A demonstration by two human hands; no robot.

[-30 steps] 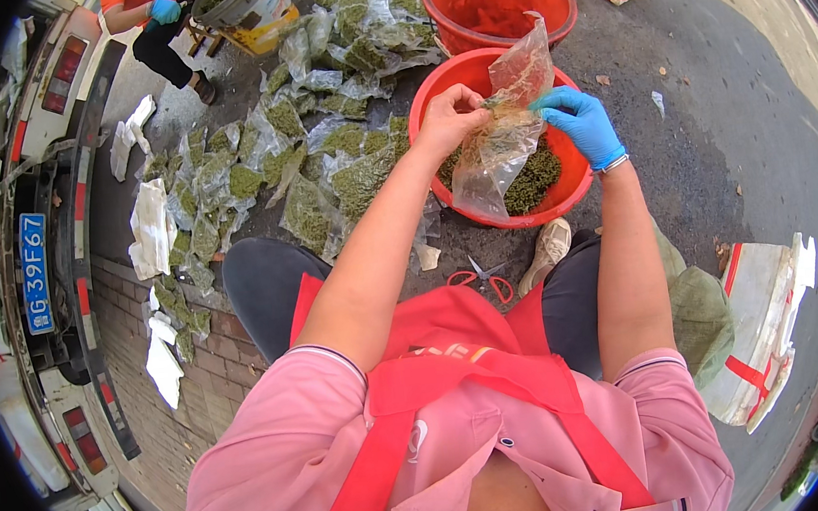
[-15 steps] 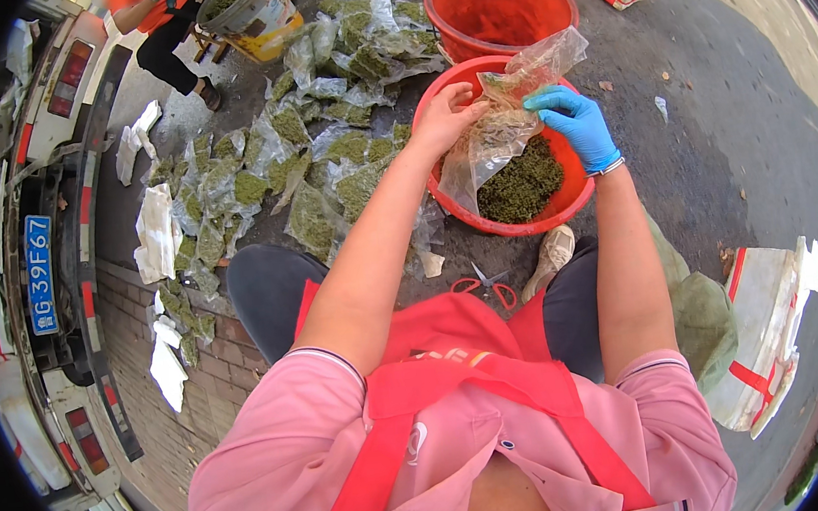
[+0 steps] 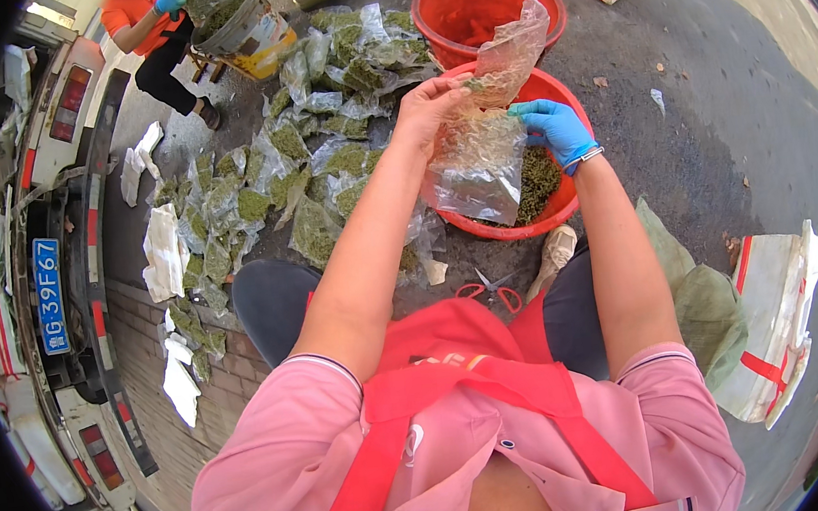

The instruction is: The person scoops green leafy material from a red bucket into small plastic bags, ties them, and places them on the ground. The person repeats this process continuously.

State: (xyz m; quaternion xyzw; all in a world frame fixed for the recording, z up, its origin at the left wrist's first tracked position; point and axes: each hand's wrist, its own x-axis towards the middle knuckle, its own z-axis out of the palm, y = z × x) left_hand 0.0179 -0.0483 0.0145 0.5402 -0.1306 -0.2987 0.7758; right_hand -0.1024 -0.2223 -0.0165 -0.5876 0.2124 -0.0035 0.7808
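Observation:
My bare left hand [image 3: 428, 114] and my blue-gloved right hand [image 3: 557, 130] pinch a clear plastic bag [image 3: 478, 172] between them. The bag is stretched out, its lower part hanging flat and its upper end standing above my fingers. It looks nearly empty, with brownish bits or stains inside. Under it is a red plastic tub [image 3: 576, 202], partly covered by the bag and my hands. A heap of small green berries [image 3: 542, 182], resembling green peppercorns, lies in that tub. Red-handled scissors [image 3: 509, 299] rest on the ground in front of my knees.
Another red tub [image 3: 437, 31] stands behind. Many clear bags of green produce [image 3: 256, 201] cover the ground to the left. Farther back, a gloved person [image 3: 146, 34] works over a bucket [image 3: 251, 44]. Taped foam boxes [image 3: 776, 329] stand right; a truck's rear [image 3: 82, 238] is left.
The bag has been unfolded and pulled flatter, its lower part now hanging over the tub. My left hand has moved slightly up and left. The other person's bag has come into view over their bucket.

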